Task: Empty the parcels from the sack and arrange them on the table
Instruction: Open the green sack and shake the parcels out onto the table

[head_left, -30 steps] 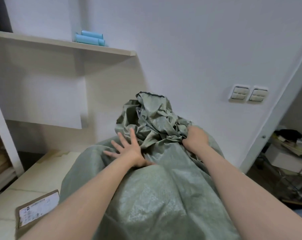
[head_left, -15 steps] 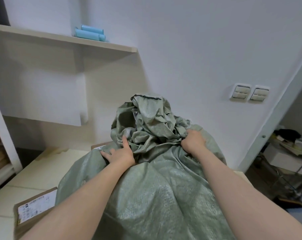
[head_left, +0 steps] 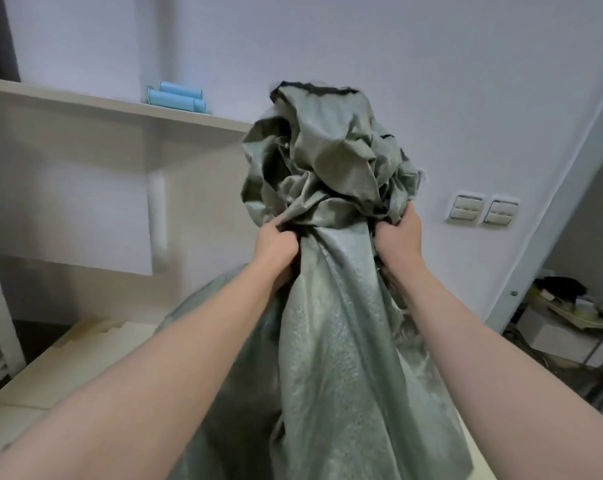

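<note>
Sack (head_left: 331, 341): grey-green woven plastic cloth with a fine grid texture and a dull sheen, heavily creased and crumpled at the bunched end, its edge bound with a dark hem. Left hand (head_left: 276, 242) and right hand (head_left: 398, 237): bare skin, fingers closed into the cloth. Table (head_left: 33, 382): pale cream board, smooth and matt. Shelf (head_left: 96, 105): the same pale, matt board. Rolls (head_left: 175, 95) on the shelf: light blue, smooth, faintly glossy, plastic by the look. Wall (head_left: 431, 81): white, matt. Wall switches (head_left: 482, 211): cream plastic, slightly glossy.
</note>
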`<action>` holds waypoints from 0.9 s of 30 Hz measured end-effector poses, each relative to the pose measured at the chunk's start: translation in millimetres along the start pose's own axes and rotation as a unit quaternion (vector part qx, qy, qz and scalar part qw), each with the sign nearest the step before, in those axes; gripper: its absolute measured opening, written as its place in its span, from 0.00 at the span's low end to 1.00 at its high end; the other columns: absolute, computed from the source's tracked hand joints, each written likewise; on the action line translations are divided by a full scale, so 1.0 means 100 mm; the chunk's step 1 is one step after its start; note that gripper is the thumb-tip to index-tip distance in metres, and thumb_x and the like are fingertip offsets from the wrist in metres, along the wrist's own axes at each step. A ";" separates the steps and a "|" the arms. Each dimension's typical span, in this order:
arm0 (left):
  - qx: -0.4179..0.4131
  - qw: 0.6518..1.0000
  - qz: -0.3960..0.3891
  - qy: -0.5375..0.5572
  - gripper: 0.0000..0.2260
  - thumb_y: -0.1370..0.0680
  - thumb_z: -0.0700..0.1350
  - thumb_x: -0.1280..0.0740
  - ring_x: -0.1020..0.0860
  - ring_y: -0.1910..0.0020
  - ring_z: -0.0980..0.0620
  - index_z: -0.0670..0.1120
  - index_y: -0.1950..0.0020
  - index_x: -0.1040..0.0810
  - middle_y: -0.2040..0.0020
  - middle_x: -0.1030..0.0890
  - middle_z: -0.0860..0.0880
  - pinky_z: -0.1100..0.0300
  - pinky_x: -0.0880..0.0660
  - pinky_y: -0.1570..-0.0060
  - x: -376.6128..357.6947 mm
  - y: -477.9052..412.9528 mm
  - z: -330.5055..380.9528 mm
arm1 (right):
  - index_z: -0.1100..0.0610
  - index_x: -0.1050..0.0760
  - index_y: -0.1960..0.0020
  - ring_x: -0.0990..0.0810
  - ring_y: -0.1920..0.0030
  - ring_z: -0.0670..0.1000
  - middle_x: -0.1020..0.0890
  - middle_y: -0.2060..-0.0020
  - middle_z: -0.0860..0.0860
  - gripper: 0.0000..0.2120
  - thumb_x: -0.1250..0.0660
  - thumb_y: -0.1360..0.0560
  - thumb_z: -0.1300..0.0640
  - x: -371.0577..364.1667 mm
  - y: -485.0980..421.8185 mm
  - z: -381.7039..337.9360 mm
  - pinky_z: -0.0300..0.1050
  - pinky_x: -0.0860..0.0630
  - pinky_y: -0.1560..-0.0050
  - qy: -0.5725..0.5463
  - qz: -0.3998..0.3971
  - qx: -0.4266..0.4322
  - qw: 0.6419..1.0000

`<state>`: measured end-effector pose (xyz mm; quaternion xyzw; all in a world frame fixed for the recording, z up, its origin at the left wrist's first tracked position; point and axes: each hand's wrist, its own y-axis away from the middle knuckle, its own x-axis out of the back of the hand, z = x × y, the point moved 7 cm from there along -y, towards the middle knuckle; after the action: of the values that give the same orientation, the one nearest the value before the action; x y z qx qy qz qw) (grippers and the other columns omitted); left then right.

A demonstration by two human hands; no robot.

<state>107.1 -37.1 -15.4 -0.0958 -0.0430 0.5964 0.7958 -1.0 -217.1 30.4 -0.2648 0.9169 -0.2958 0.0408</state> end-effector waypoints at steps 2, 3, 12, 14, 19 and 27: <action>-0.019 0.998 -0.011 0.063 0.22 0.22 0.29 0.43 0.22 0.45 0.52 0.44 0.31 0.25 0.42 0.20 0.48 0.73 0.25 0.57 -0.05 -0.01 0.12 | 0.55 0.27 0.45 0.22 0.55 0.41 0.19 0.55 0.46 0.15 0.37 0.27 0.71 0.01 -0.06 -0.15 0.34 0.24 0.54 -0.051 0.006 0.035 0.998; -0.025 0.996 -0.017 0.089 0.23 0.22 0.28 0.44 0.22 0.49 0.55 0.44 0.31 0.25 0.44 0.20 0.49 0.75 0.25 0.60 -0.06 -0.02 0.16 | 0.56 0.27 0.45 0.22 0.56 0.38 0.19 0.55 0.46 0.15 0.37 0.26 0.71 0.02 -0.08 -0.18 0.32 0.24 0.55 -0.070 0.008 0.044 0.997; 0.111 0.991 0.049 0.054 0.22 0.21 0.31 0.44 0.22 0.44 0.49 0.45 0.31 0.26 0.38 0.21 0.47 0.69 0.27 0.54 0.24 -0.21 -0.76 | 0.58 0.49 0.27 0.28 0.38 0.58 0.34 0.34 0.60 0.31 0.35 0.23 0.61 -0.45 0.32 0.86 0.46 0.32 0.40 0.164 -0.127 -0.195 0.959; 0.180 0.979 0.094 0.000 0.22 0.22 0.33 0.44 0.23 0.42 0.44 0.46 0.31 0.26 0.37 0.22 0.45 0.63 0.27 0.47 0.42 -0.20 -1.11 | 0.55 0.50 0.25 0.28 0.46 0.58 0.43 0.29 0.62 0.31 0.37 0.22 0.59 -0.48 0.48 1.07 0.46 0.32 0.42 0.275 -0.176 -0.241 0.914; 0.218 0.964 0.076 -0.130 0.24 0.25 0.43 0.39 0.27 0.40 0.40 0.54 0.29 0.29 0.34 0.27 0.41 0.48 0.28 0.36 0.50 -0.18 -1.30 | 0.56 0.45 0.26 0.32 0.35 0.63 0.40 0.28 0.61 0.27 0.40 0.22 0.54 -0.53 0.50 1.24 0.55 0.32 0.35 0.444 -0.263 -0.199 0.833; 0.116 0.966 0.018 -0.231 0.45 0.34 0.66 0.35 0.54 0.24 0.38 0.64 0.23 0.56 0.22 0.53 0.41 0.34 0.48 0.29 0.31 -0.05 -0.71 | 0.45 0.62 0.22 0.43 0.23 0.52 0.49 0.21 0.48 0.69 0.25 0.48 0.26 -0.17 0.58 1.12 0.56 0.42 0.25 0.253 -0.415 -0.217 0.847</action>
<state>133.8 -15.9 -85.1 0.1363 -0.1545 0.6173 0.7593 12.5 -227.4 -95.7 -0.5387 0.7411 -0.1352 -0.3772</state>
